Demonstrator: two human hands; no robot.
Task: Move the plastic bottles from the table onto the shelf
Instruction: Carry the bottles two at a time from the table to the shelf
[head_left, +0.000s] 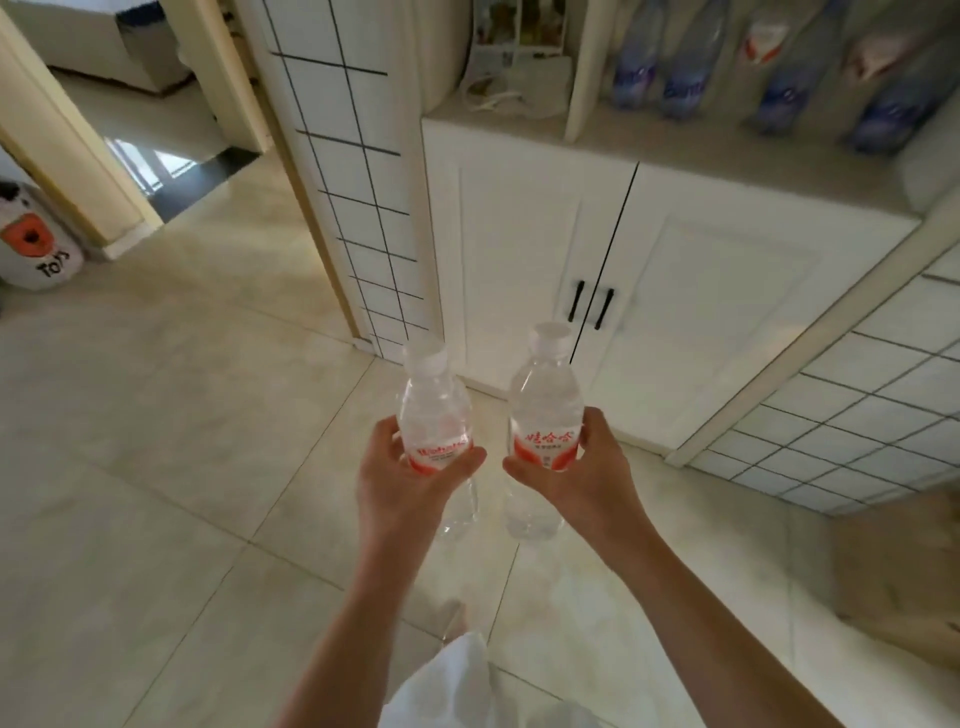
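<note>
With each hand's fingers clamped low round a clear, red-labelled plastic bottle, left hand (402, 486) on one bottle (434, 415) and right hand (582, 475) on the other bottle (544, 410), the tall tops above the fingers could clip the white shelf ledge (675, 150) and slip.

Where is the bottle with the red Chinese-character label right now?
In the head view it sits centre-right, gripped by the right hand, beside the left hand's bottle and before the white cabinet doors: the red-label bottle.

Both bare forearms reach forward, side by side. The left hand (402, 480) and right hand (582, 475) each grip with curled fingers (519, 470), thumbs outward.
</note>
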